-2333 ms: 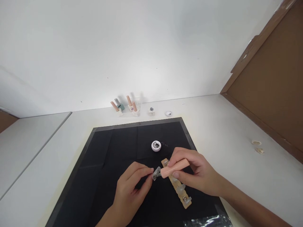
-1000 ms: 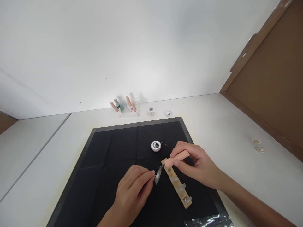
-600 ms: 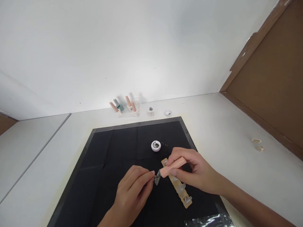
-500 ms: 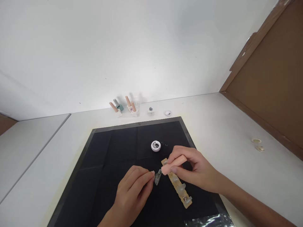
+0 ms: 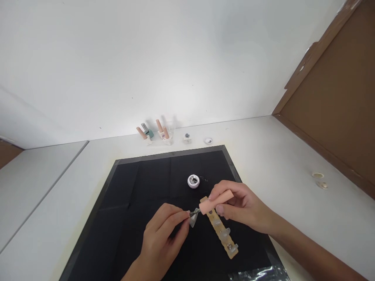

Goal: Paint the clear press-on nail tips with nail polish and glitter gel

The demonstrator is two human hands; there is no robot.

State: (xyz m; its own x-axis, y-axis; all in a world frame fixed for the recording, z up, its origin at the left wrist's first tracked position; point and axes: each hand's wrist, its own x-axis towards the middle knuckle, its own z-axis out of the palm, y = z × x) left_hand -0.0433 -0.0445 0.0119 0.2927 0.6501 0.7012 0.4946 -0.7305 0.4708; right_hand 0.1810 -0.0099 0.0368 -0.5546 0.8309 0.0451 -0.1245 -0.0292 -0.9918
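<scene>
My left hand (image 5: 164,240) pinches a small clear false nail tip (image 5: 192,219) between thumb and forefinger over the black mat (image 5: 131,203). My right hand (image 5: 243,207) holds a peach-coloured polish brush cap (image 5: 216,200), and its thin brush touches the nail tip. Under the right hand a tan nail holder strip (image 5: 224,238) lies on the mat with several clear nail tips on it. A small round white jar (image 5: 193,180) stands open just beyond the hands.
Polish bottles with peach caps (image 5: 152,132) stand against the white wall, with a small jar (image 5: 186,136) and a lid (image 5: 208,140) beside them. Two small round discs (image 5: 319,180) lie on the white table at right. A brown board (image 5: 336,97) leans at right. Clear plastic wrap (image 5: 258,273) lies at the mat's near edge.
The brush cap in my right hand has shifted back and forth beside the nail tip, tilting and drawing slightly away to the right. My left hand has kept its pinch in nearly the same spot.
</scene>
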